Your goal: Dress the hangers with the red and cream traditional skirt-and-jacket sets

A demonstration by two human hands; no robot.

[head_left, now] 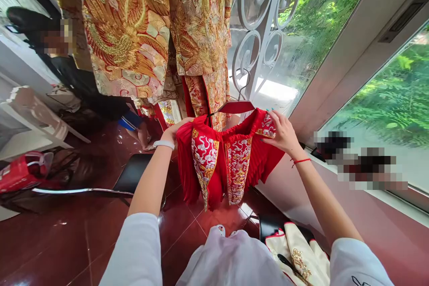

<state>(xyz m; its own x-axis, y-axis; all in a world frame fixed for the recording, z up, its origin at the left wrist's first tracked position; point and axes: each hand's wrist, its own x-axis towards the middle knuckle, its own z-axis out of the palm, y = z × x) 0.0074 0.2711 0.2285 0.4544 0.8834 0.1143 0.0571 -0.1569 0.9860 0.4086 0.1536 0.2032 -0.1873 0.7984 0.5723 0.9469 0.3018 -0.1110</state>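
A red pleated skirt [219,184] with silver and gold embroidered panels hangs in front of me, held up by its gathered waistband. On the left side my left hand [179,128] is closed on the waistband, its fingertips partly hidden by the cloth. My right hand [281,133] pinches the waistband's right end, thumb in front and fingers behind. A hanger [238,107] with a metal hook sits at the waist opening, partly inside the skirt. Whether its hook rests on anything I cannot tell.
Gold embroidered garments [134,31] hang just beyond the skirt. A window [321,44] with a white scroll grille [258,9] lies right. A black chair [136,172] stands left; a cream garment [296,250] lies on a seat lower right. A person in black [80,76] is at the left.
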